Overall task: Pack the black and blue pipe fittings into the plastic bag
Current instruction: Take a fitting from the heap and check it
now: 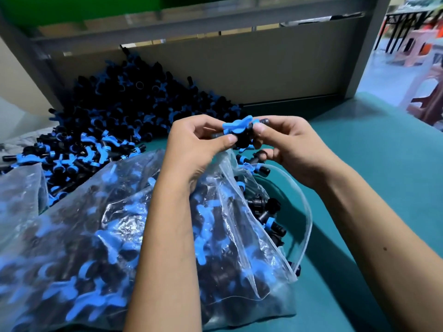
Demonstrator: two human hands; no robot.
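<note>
Both hands meet above the mouth of the plastic bag (pixel 148 226), which lies part-filled on the green worktop (pixel 374 149). The left hand (pixel 194 144) and right hand (pixel 290 149) pinch one black and blue fitting (pixel 239 130) between fingers and thumbs. A loose pile of fittings (pixel 124 111) lies far left.

Plastic bag (pixel 119 212) cut off at left edge, held fitting (pixel 237 130) half hidden by fingers (pixel 227 140)

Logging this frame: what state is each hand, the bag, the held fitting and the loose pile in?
left hand: pinching the held fitting
right hand: pinching the same fitting
held fitting: lifted above the bag mouth
plastic bag: open at right, largely filled
loose pile: heaped on the green table, unpacked
</note>
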